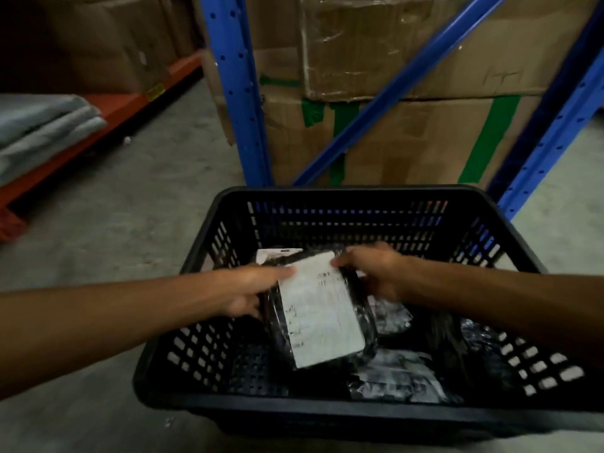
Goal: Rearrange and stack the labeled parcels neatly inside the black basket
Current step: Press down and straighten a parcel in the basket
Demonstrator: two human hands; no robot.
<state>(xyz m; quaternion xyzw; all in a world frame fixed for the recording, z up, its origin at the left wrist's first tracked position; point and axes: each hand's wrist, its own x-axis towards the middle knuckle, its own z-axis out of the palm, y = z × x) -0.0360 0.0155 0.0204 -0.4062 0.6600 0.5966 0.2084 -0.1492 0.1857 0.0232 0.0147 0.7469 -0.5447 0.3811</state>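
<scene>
A black slotted plastic basket (327, 194) stands on the concrete floor in front of me. Inside it I hold a black parcel with a large white label (323, 312), tilted, above the others. My left hand (251, 289) grips its left edge and my right hand (372, 273) grips its upper right corner. Another labeled parcel (277, 251) peeks out behind it near the far wall. More black shiny parcels (398, 384) lie on the basket floor at the right and near side, partly hidden in shadow.
Blue rack uprights (235, 86) and a diagonal brace rise just behind the basket, with stacked cardboard boxes (408, 132) taped in green. An orange low shelf beam (108, 125) with folded grey bags (42, 125) runs along the left. Concrete floor surrounds the basket.
</scene>
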